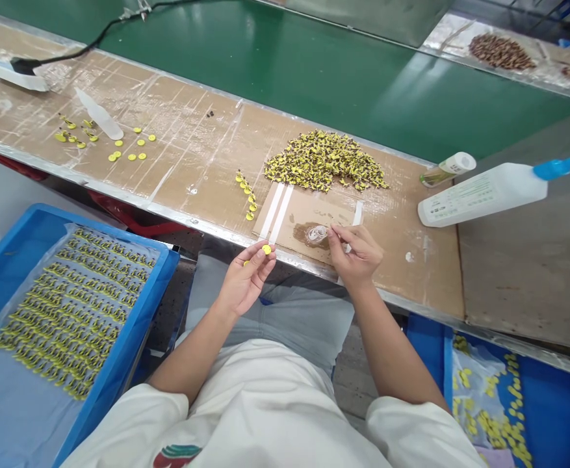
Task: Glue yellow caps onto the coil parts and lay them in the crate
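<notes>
My left hand (246,276) pinches a small round yellow disc (266,249) between thumb and fingertip, just off the table's front edge. A second bit of yellow (246,263) shows against the fingers of that hand. Over the cardboard pad my right hand (356,255) is closed in a pinch; what it holds is too small to make out. Its fingertips are beside a clear, wet-looking blob (316,234) within a brown stain on the cardboard pad (289,220). Behind the pad lies a big heap of small yellow and dark pieces (323,159). A short row of yellow pieces (246,195) lies left of the pad.
A white bottle with a blue nozzle (484,195) and a small tube (448,169) are at right. More yellow discs (132,156) and a white pointed nozzle (99,115) lie at left. Blue trays (168,273) (557,416) flank me. A green belt (265,58) runs behind.
</notes>
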`<state>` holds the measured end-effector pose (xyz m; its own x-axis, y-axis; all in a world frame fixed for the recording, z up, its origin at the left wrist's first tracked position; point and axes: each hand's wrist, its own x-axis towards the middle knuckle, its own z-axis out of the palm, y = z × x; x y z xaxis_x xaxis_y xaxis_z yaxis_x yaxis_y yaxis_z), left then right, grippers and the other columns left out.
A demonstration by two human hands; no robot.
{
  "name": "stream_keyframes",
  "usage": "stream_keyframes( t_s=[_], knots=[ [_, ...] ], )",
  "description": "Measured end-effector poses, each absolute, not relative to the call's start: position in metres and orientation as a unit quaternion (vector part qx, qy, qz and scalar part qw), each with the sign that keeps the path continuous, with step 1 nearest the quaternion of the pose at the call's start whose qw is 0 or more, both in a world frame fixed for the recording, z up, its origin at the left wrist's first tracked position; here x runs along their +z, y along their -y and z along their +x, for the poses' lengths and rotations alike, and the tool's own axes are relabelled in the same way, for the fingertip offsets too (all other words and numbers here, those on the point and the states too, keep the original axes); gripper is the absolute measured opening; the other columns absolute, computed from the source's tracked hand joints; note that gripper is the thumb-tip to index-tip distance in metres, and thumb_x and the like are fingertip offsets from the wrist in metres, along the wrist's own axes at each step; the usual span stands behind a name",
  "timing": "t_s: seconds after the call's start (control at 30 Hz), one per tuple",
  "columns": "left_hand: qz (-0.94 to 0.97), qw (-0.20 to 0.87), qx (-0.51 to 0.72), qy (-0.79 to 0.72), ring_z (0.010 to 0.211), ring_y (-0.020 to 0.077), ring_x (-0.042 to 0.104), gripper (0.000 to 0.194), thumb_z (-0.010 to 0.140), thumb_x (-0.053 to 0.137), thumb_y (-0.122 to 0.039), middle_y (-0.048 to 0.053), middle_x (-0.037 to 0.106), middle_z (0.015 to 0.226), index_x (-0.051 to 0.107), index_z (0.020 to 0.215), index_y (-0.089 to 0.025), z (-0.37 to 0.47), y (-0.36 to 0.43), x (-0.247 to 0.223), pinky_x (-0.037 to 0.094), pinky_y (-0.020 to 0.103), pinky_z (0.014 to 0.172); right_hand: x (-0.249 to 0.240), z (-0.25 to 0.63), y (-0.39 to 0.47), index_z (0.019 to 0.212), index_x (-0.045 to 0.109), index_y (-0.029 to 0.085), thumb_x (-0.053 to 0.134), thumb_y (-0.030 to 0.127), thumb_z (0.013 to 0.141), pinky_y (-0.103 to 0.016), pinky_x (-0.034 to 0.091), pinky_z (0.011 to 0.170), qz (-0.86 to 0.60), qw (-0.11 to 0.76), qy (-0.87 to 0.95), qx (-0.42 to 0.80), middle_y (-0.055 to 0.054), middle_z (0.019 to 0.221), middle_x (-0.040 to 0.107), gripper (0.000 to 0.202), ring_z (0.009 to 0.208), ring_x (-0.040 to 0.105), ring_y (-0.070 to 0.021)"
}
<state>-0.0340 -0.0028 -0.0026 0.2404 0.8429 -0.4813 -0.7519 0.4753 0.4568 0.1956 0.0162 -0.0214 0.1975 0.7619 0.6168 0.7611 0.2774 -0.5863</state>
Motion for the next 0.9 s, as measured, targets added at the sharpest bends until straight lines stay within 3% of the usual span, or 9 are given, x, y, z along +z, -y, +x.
stream_keyframes(
  t_s=[0.2, 0.47, 0.67, 0.9],
  knots=[
    [0.074, 0.788, 0.507, -0.341, 0.082, 0.0082, 0.07, 0.019, 0.08, 0.068, -0.015, 0.005, 0.073, 0.094, 0.07, 0.099, -0.013, -0.033, 0.003, -0.002, 0.056, 0.016, 0.078, -0.016, 0.193, -0.016, 0.094, 0.073, 0.026, 0.069, 0.032, 0.079, -0.035, 0.056, 0.068, -0.602, 0.515, 0.61, 0.023, -0.004, 0.081, 0.072, 0.016, 0.069, 0.065, -0.0175],
    [0.095, 0.806, 0.487, -0.323, 0.086, 0.0122, 0.07, 0.021, 0.078, 0.071, -0.019, 0.006, 0.073, 0.093, 0.07, 0.099, -0.013, -0.022, 0.004, 0.009, 0.055, 0.02, 0.081, 0.015, 0.156, 0.004, 0.089, 0.073, 0.022, 0.076, 0.033, 0.073, -0.04, 0.061, 0.074, -0.599, 0.67, 0.417, 0.141, -0.004, 0.084, 0.074, 0.02, 0.075, 0.071, -0.022],
    [0.108, 0.835, 0.454, -0.291, 0.092, 0.0148, 0.07, 0.021, 0.082, 0.067, -0.02, 0.007, 0.073, 0.101, 0.07, 0.102, -0.013, -0.015, 0.011, 0.018, 0.054, 0.023, 0.086, 0.037, 0.114, 0.025, 0.088, 0.074, 0.026, 0.078, 0.027, 0.073, -0.04, 0.062, 0.074, -0.573, 0.649, 0.455, 0.208, -0.002, 0.084, 0.075, 0.015, 0.075, 0.072, -0.0214],
    [0.112, 0.838, 0.459, -0.272, 0.094, 0.0146, 0.07, 0.02, 0.084, 0.065, -0.019, 0.007, 0.074, 0.1, 0.071, 0.101, -0.012, -0.016, 0.016, 0.019, 0.054, 0.022, 0.086, 0.031, 0.107, 0.027, 0.088, 0.074, 0.025, 0.078, 0.024, 0.072, -0.039, 0.063, 0.072, -0.576, 0.631, 0.471, 0.22, -0.001, 0.086, 0.075, 0.016, 0.073, 0.072, -0.0212]
  ],
)
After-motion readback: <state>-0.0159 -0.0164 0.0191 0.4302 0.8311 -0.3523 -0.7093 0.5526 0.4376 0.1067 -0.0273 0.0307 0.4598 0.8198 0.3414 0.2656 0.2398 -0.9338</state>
